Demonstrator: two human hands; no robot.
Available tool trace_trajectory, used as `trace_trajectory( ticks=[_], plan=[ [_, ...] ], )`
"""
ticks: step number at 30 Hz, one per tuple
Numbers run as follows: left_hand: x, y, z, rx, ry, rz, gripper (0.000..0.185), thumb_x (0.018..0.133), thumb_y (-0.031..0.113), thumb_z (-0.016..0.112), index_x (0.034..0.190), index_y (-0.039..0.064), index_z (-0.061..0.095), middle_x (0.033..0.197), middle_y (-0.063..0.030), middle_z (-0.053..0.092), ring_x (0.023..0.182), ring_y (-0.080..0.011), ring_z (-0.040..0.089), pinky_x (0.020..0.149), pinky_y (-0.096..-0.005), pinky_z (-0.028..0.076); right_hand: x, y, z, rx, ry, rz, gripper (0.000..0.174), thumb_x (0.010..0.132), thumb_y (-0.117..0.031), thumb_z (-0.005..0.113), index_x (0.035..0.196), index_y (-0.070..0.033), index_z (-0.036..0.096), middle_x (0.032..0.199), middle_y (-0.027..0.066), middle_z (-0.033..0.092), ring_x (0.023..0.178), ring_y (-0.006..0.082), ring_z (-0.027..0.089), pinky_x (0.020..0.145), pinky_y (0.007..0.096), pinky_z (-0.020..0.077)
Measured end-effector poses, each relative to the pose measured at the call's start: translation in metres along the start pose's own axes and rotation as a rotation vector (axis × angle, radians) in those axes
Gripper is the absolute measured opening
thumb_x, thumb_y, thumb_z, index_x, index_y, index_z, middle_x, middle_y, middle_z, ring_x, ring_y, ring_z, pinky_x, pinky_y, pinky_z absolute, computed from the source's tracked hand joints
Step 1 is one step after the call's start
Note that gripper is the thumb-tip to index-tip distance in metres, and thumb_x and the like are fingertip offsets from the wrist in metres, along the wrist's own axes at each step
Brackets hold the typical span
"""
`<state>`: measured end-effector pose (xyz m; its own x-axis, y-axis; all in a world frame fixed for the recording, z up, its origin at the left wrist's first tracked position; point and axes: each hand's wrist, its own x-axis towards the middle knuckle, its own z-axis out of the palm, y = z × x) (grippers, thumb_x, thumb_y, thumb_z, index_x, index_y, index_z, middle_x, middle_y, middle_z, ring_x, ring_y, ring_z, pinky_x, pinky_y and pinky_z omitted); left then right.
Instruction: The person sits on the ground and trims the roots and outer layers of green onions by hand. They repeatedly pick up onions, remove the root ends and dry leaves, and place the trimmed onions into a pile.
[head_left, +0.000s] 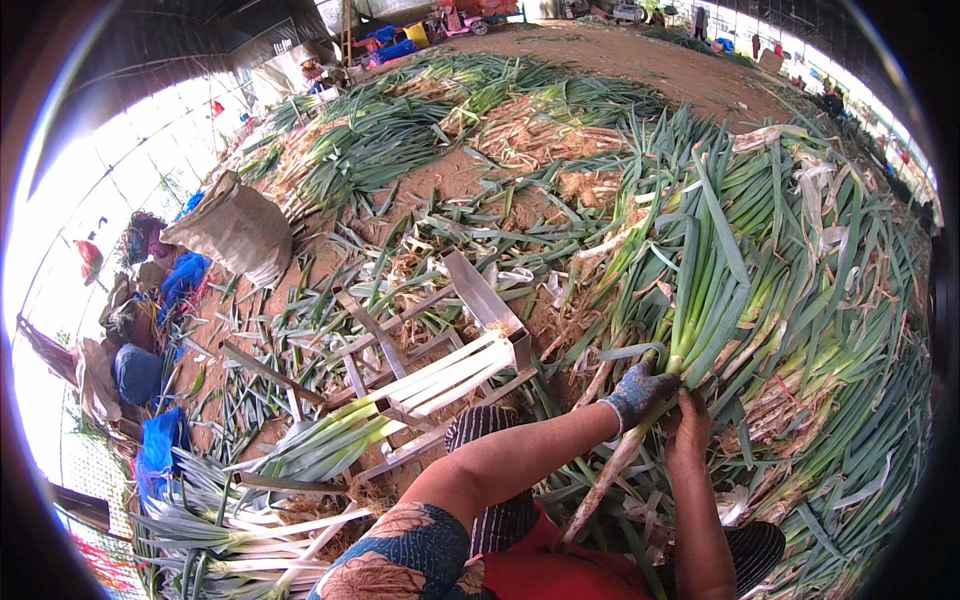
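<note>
My left hand (641, 394), in a blue patterned glove, grips a large green onion (619, 457) where the white stalk meets the leaves. Bare and just to the right, my right hand (687, 431) holds the same plant, its thumb against the leaf base. The soiled stalk slants down toward my lap, while the green leaves fan up and away from me. On my left, a metal rack (480, 292) cradles several peeled green onions (442, 382), with white ends against its upright plate. A heap of unpeeled green onions (840, 405) lies to my right.
Cleaned green onions (247, 540) lie at the lower left. A woven sack (232, 229) stands beyond the rack, near blue plastic bags (184, 281). Leaf scraps (300, 330) litter the dirt floor. More onion piles (382, 142) and a seated person (311, 73) are farther back.
</note>
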<state>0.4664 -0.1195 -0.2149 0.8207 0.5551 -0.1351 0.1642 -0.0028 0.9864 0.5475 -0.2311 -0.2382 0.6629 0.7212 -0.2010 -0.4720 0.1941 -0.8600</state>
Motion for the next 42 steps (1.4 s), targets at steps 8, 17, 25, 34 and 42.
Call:
trace_trajectory(
  ticks=[8, 17, 25, 34, 42],
  plan=[
    [0.0, -0.001, 0.001, -0.104, 0.064, 0.019, 0.034, 0.087, 0.018, 0.057, 0.117, 0.003, 0.055, 0.103, -0.0156, 0.058, 0.094, -0.0193, 0.057, 0.081, -0.0301, 0.046, -0.016, -0.001, 0.002, 0.055, 0.005, -0.079, 0.032, 0.088, -0.025, 0.061, 0.113, -0.007, 0.052, 0.106, 0.0046, 0.054, 0.096, 0.0173, 0.055, 0.081, 0.0332, 0.0487],
    [0.011, 0.003, -0.006, -0.775, 0.159, 0.019, 0.013, 0.089, 0.011, 0.059, 0.1, 0.005, 0.06, 0.083, -0.0002, 0.06, 0.073, -0.0087, 0.054, 0.062, -0.0255, 0.046, -0.102, 0.017, -0.043, -0.706, -0.183, -0.13, 0.02, 0.092, -0.023, 0.053, 0.086, -0.004, 0.056, 0.074, 0.0015, 0.053, 0.07, 0.0116, 0.051, 0.063, 0.0277, 0.0411],
    [0.014, 0.009, -0.008, -0.891, -0.089, -0.052, 0.017, 0.091, 0.013, 0.059, 0.106, 0.005, 0.059, 0.096, -0.0051, 0.064, 0.083, -0.0155, 0.061, 0.072, -0.0287, 0.052, -0.121, 0.007, -0.032, -0.595, -0.492, 0.415, 0.031, 0.091, -0.029, 0.056, 0.092, 0.001, 0.064, 0.074, -0.0004, 0.056, 0.067, 0.008, 0.048, 0.061, 0.0259, 0.041],
    [0.029, -0.022, -0.023, -0.885, -0.128, -0.046, 0.023, 0.086, 0.018, 0.064, 0.101, 0.004, 0.056, 0.082, -0.0111, 0.063, 0.07, -0.0228, 0.062, 0.062, -0.0347, 0.053, -0.122, 0.006, -0.014, 0.214, -0.287, 0.307, 0.028, 0.094, -0.029, 0.052, 0.098, -0.002, 0.056, 0.063, 0.0008, 0.05, 0.053, 0.0119, 0.045, 0.053, 0.0274, 0.0379],
    [0.051, 0.032, -0.083, -0.735, 0.463, 0.144, 0.017, 0.087, 0.023, 0.062, 0.095, 0.008, 0.057, 0.073, -0.0038, 0.057, 0.064, -0.0164, 0.054, 0.057, -0.0295, 0.047, -0.209, 0.025, -0.12, -0.95, -0.435, 0.414, 0.033, 0.088, -0.029, 0.057, 0.101, 0.0, 0.064, 0.082, 0.0053, 0.065, 0.069, 0.0152, 0.058, 0.066, 0.0287, 0.0475]
  ],
)
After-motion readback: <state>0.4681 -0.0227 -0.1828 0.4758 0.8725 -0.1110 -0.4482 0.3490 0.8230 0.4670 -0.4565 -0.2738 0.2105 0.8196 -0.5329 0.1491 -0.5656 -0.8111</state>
